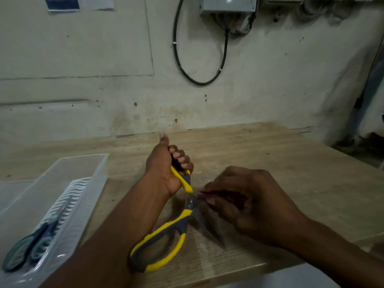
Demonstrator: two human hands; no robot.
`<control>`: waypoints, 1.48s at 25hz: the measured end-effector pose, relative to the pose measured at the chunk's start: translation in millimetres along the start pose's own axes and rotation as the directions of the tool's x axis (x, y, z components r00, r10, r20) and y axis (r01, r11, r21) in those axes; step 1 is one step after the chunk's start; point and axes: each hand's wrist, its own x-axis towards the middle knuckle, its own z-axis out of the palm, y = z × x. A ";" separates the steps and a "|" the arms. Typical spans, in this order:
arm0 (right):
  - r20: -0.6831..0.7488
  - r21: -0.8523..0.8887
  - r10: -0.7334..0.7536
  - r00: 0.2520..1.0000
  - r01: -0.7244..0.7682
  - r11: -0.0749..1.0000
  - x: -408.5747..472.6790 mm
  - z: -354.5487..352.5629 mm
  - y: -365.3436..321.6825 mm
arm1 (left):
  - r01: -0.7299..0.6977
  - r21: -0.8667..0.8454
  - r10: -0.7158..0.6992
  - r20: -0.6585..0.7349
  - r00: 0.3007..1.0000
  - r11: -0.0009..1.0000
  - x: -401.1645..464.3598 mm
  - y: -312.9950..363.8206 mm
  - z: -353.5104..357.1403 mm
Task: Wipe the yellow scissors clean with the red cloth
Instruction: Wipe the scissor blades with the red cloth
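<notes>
While gripped by one handle in the closed left hand (166, 163), yellow scissors (178, 213) spread wide open above the wooden table (270, 154). Free yellow-and-grey handle loop low, toward the camera; one blade angled down, tip near the tabletop. Right hand (245, 202) curled shut at the pivot, pinching a blurred sliver of red cloth (204, 196) against the metal. Off to the left, clear plastic bin (87, 163) on the table, holding blue scissors (29, 248) beside a white ribbed insert (70, 196).
</notes>
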 end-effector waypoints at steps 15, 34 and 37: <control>0.106 -0.221 0.049 0.993 -0.024 0.975 -24.7 -2.7 -2.4 | -0.069 -0.031 0.071 0.068 0.995 0.997 8.6 -3.9 -5.1; -0.108 -0.154 0.057 0.993 -0.073 0.985 -4.9 40.4 -5.3 | -0.094 -0.006 0.094 0.074 0.993 0.996 5.4 -5.3 -3.7; -0.055 -0.298 0.072 0.996 -0.085 0.951 -14.8 38.2 -12.8 | -0.093 0.004 0.092 0.079 0.993 0.996 7.5 -4.6 -5.9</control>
